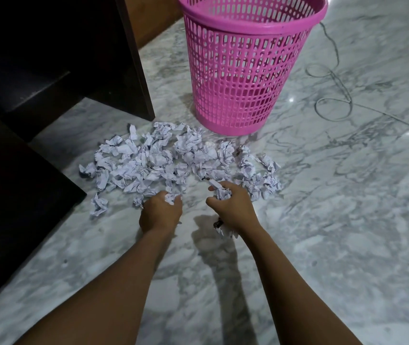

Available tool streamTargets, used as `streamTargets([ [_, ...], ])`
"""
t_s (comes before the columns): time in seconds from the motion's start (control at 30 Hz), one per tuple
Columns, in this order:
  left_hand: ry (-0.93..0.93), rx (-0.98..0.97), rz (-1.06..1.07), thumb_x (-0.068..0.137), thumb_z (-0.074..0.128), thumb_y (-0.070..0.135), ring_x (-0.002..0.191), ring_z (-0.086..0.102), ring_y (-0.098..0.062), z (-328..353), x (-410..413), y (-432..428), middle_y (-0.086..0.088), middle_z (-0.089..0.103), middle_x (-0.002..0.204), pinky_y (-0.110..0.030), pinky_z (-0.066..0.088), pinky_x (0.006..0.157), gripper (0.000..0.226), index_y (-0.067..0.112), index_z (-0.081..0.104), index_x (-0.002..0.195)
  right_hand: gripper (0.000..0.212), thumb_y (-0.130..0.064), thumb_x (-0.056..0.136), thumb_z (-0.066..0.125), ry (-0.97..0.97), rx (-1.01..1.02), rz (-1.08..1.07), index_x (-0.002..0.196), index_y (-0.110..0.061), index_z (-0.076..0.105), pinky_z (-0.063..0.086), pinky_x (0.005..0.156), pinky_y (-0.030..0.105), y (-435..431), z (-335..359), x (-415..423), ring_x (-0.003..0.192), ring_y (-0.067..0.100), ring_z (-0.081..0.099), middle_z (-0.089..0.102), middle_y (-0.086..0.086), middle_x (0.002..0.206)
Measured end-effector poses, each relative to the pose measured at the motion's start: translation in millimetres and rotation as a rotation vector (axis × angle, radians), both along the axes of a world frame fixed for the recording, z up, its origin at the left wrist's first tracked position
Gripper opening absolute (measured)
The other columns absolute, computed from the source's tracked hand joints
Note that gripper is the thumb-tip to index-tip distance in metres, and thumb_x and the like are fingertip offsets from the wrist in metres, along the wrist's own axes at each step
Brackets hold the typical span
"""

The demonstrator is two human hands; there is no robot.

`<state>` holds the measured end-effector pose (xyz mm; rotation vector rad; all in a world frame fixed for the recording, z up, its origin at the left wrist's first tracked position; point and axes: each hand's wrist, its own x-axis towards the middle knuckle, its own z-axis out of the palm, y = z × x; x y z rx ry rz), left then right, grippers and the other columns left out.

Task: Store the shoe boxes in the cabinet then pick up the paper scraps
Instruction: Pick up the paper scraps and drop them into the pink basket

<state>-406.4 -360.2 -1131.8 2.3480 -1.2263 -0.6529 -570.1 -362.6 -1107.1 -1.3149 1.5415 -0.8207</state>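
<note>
The right hand (230,207) is curled round a wad of scraps (173,160), fingers and thumb closed on crumpled paper that sticks up out of the fist. The left hand (161,211) grips another clump at its fingertips, knuckles up. Both work the near edge of the pile, probably because that paper is closest and two fistfuls halve the trips. A few bits lie under the right wrist, with something small and dark I cannot identify. The rest spread in a loose band on the floor (347,195) just ahead of the hands: pale, tightly crumpled balls marked with dark writing. The basket (243,70), pink and latticed, stands upright just behind the pile, likely set there for short drops. The cabinet (49,58) is dark at left; no shoe boxes show. A cable (333,105) loops at right.
</note>
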Motion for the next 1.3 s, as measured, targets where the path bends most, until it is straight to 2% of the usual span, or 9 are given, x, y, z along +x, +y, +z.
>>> streamTargets([
  [0.13, 0.181, -0.119, -0.178, 0.074, 0.060, 0.061, 0.068, 0.068, -0.024, 37.7, 1.5, -9.4, -0.001, 0.070, 0.075, -0.039, 0.059, 0.066, 0.044, 0.021, 0.067, 0.092, 0.013, -0.011, 0.080, 0.071, -0.039, -0.088, -0.016, 0.091, -0.017, 0.072, 0.044, 0.052, 0.015, -18.3, 40.2, 0.2, 0.046, 0.001, 0.051, 0.066, -0.007, 0.067],
  [0.27, 0.284, -0.250, -0.248, 0.080, 0.070, 0.046, 0.072, 0.065, -0.015, 103.4, 11.8, -43.5, 0.001, 0.070, 0.085, -0.029, 0.053, 0.065, 0.033, 0.020, 0.069, 0.100, 0.014, -0.012, 0.081, 0.073, -0.045, -0.181, -0.036, 0.095, -0.011, 0.070, 0.042, 0.052, 0.020, -53.3, 107.5, 2.5, 0.045, 0.002, 0.049, 0.062, -0.006, 0.066],
  [0.47, 0.375, -0.541, -0.311, 0.081, 0.074, 0.034, 0.046, 0.048, -0.008, 233.8, 13.4, -110.7, 0.008, 0.055, 0.050, -0.021, 0.038, 0.049, 0.031, 0.015, 0.059, 0.062, 0.007, -0.005, 0.084, 0.069, 0.024, -0.409, -0.006, 0.086, -0.011, 0.069, 0.043, 0.052, 0.028, -127.3, 252.1, 1.3, 0.053, 0.014, 0.052, 0.064, 0.001, 0.065],
  [0.63, 0.470, -0.768, -0.285, 0.079, 0.073, 0.034, 0.057, 0.055, -0.014, 315.8, 1.5, -166.3, -0.012, 0.068, 0.067, -0.031, 0.048, 0.057, 0.030, 0.004, 0.068, 0.078, 0.006, -0.010, 0.083, 0.071, 0.177, -0.556, -0.003, 0.087, -0.013, 0.068, 0.040, 0.047, 0.022, -195.3, 332.3, -3.6, 0.052, 0.012, 0.049, 0.062, 0.003, 0.067],
  [0.97, 0.415, -0.693, -0.172, 0.080, 0.072, 0.035, 0.070, 0.067, -0.016, 303.8, -83.0, -288.9, 0.005, 0.069, 0.071, -0.037, 0.057, 0.072, 0.020, 0.017, 0.066, 0.072, 0.006, -0.021, 0.086, 0.068, 0.122, -0.579, 0.004, 0.087, -0.015, 0.067, 0.045, 0.054, 0.023, -316.8, 280.1, -62.8, 0.053, 0.010, 0.055, 0.065, -0.002, 0.065],
  [1.07, 0.333, -0.626, -0.097, 0.083, 0.072, 0.033, 0.066, 0.067, -0.019, 279.5, -96.5, -314.5, 0.006, 0.065, 0.066, -0.038, 0.059, 0.074, 0.026, 0.022, 0.058, 0.063, 0.029, -0.030, 0.090, 0.064, 0.158, -0.386, 0.103, 0.114, -0.015, 0.063, 0.057, 0.080, 0.040, -355.6, 248.1, -74.1, 0.084, 0.023, 0.070, 0.072, 0.008, 0.098],
  [1.13, 0.257, -0.607, -0.082, 0.084, 0.071, 0.029, 0.072, 0.068, -0.022, 266.0, -103.3, -328.3, -0.001, 0.070, 0.076, -0.037, 0.058, 0.075, 0.021, 0.019, 0.060, 0.069, 0.051, -0.036, 0.091, 0.062, 0.259, -0.231, 0.199, 0.137, -0.018, 0.051, 0.050, 0.101, 0.049, -370.3, 233.8, -79.4, 0.115, 0.034, 0.062, 0.058, 0.018, 0.135],
  [1.2, 0.207, -0.573, -0.122, 0.087, 0.068, 0.025, 0.075, 0.066, -0.020, 258.8, -108.6, -335.0, -0.006, 0.072, 0.097, -0.033, 0.057, 0.070, 0.006, 0.021, 0.064, 0.089, 0.060, -0.037, 0.097, 0.054, 0.407, -0.122, 0.328, 0.151, -0.017, 0.036, 0.032, 0.117, 0.048, -377.1, 227.2, -85.3, 0.140, 0.038, 0.040, 0.033, 0.020, 0.156],
  [1.3, 0.157, -0.413, -0.197, 0.090, 0.065, 0.036, 0.081, 0.061, -0.013, 255.6, -113.2, -336.2, -0.002, 0.063, 0.114, -0.026, 0.055, 0.069, 0.044, 0.020, 0.054, 0.130, 0.051, -0.028, 0.102, 0.047, 0.514, -0.089, 0.453, 0.150, -0.013, 0.040, 0.027, 0.119, 0.047, -378.1, 230.7, -91.4, 0.142, 0.036, 0.037, 0.037, 0.017, 0.156],
])
